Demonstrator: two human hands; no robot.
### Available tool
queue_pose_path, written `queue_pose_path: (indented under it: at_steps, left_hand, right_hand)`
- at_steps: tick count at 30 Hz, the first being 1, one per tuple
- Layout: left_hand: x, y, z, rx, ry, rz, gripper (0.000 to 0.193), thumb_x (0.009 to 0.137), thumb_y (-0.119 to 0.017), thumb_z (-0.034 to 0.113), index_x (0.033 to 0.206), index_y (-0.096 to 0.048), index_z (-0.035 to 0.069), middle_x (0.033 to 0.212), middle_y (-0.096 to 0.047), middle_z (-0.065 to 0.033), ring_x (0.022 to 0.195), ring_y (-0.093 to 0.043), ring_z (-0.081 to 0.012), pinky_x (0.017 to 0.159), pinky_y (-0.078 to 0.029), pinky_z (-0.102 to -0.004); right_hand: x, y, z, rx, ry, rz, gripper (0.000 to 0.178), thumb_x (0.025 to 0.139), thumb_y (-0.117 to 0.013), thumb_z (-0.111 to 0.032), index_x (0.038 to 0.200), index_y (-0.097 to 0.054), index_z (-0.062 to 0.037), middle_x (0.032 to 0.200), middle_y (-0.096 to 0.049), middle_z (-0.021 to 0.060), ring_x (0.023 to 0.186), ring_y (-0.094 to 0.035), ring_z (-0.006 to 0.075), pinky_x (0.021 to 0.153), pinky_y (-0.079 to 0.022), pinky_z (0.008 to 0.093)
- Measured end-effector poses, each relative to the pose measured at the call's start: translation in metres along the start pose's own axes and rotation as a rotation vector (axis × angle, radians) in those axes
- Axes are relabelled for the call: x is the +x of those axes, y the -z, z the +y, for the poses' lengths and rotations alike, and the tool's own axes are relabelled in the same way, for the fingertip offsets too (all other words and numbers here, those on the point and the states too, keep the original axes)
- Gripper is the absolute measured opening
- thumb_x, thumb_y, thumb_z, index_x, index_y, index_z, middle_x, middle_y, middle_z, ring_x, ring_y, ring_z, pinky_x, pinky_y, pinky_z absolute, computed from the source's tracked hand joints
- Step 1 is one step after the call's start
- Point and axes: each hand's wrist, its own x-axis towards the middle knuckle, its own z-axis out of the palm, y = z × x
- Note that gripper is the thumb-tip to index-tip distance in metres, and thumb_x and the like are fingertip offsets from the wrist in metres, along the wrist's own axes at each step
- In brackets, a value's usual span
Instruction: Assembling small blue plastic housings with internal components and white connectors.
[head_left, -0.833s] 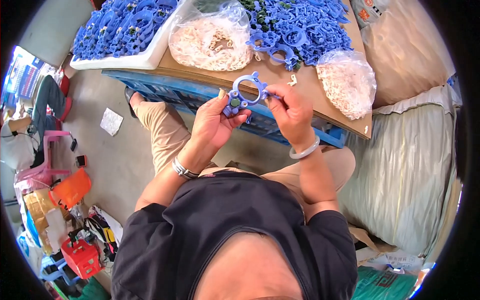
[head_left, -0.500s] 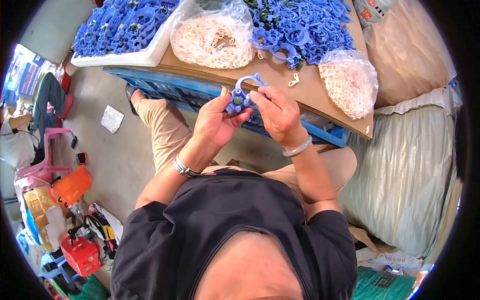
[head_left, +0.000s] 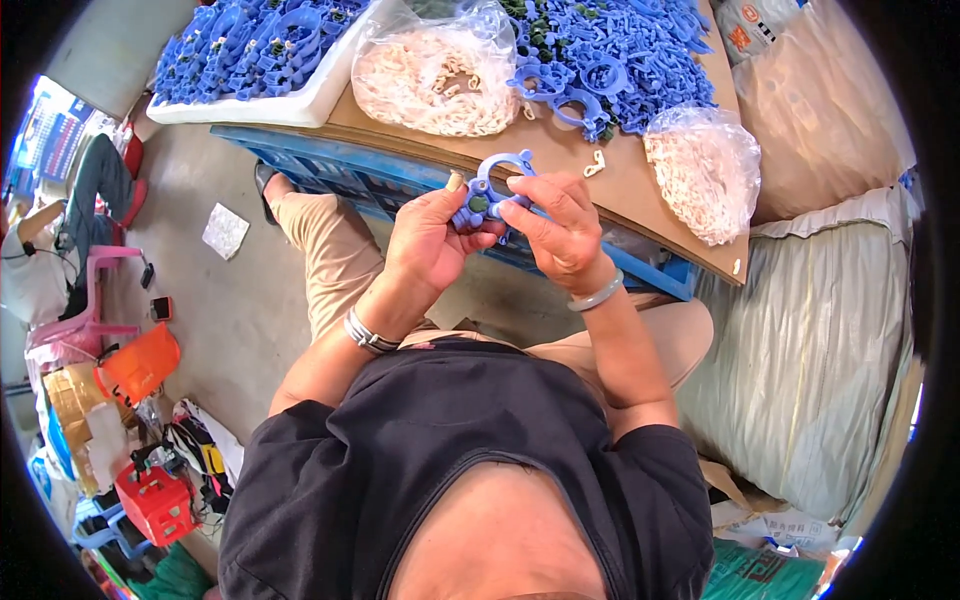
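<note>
A blue plastic ring clip (head_left: 479,204) with a dark green centre is held over the table's front edge, its curved open arm pointing up. My left hand (head_left: 432,236) is closed on its left side, between thumb and fingers. The fingers of my right hand (head_left: 561,226) are bent at its right side, thumb and forefinger against the body; what lies between those fingertips is partly hidden. Just beyond my right hand, a small cream plastic piece (head_left: 595,163) lies on the brown board (head_left: 640,205).
Along the back are a white tray (head_left: 312,112) of blue clips, a clear bag of cream pieces (head_left: 440,85) and a heap of blue parts (head_left: 640,70). Another bag (head_left: 704,175) stands at right. Large sacks (head_left: 800,340) line the right side; a blue crate (head_left: 330,172) supports the board.
The blue clip has shifted slightly right and its curved arm has turned a little. My right fingers have moved on it, with the forefinger now more bent. My left hand keeps its hold.
</note>
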Motion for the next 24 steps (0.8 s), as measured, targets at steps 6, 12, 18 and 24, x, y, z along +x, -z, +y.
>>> queue_pose_path:
  at_steps: [6, 12, 18, 24]
  left_hand:
    - [-0.003, -0.004, 0.001, 0.120, -0.132, 0.003, 0.024, 0.086, -0.052, 0.021, 0.084, -0.054, -0.003, 0.074, -0.059, -0.0123, 0.060, -0.061, -0.0222, 0.048, -0.052, -0.0288]
    - [-0.006, -0.008, -0.001, 0.182, -0.335, -0.088, 0.025, 0.084, -0.056, 0.018, 0.092, -0.057, -0.006, 0.077, -0.060, -0.0117, 0.061, -0.061, -0.0193, 0.053, -0.052, -0.0271]
    - [-0.011, -0.018, -0.003, 0.277, -0.486, -0.079, 0.026, 0.083, -0.056, 0.012, 0.102, -0.057, -0.006, 0.083, -0.061, -0.0101, 0.068, -0.059, -0.0142, 0.059, -0.050, -0.0256]
    - [-0.010, -0.013, -0.008, 0.402, -0.537, -0.166, 0.027, 0.085, -0.054, 0.012, 0.105, -0.055, -0.006, 0.087, -0.061, -0.0125, 0.073, -0.060, -0.0207, 0.061, -0.050, -0.0282]
  right_hand:
    - [0.001, 0.001, 0.001, 0.104, -0.066, -0.012, 0.020, 0.065, -0.064, 0.001, 0.084, -0.064, -0.0044, 0.099, -0.056, 0.0114, 0.084, -0.053, 0.0238, 0.071, -0.044, 0.0324]
    - [-0.006, -0.009, -0.007, 0.552, -0.531, 0.170, 0.032, 0.073, -0.066, -0.008, 0.102, -0.054, -0.0014, 0.114, -0.045, 0.0118, 0.094, -0.049, 0.0177, 0.081, -0.041, 0.0296]
    - [-0.006, -0.014, -0.001, 0.810, -0.633, 0.250, 0.050, 0.074, -0.067, -0.013, 0.116, -0.042, -0.0015, 0.121, -0.039, 0.0107, 0.105, -0.043, 0.0174, 0.084, -0.039, 0.0301]
    - [-0.013, -0.014, 0.012, 0.833, -0.623, 0.243, 0.057, 0.073, -0.068, -0.016, 0.120, -0.039, -0.0036, 0.126, -0.035, 0.0102, 0.110, -0.040, 0.0189, 0.085, -0.039, 0.0331]
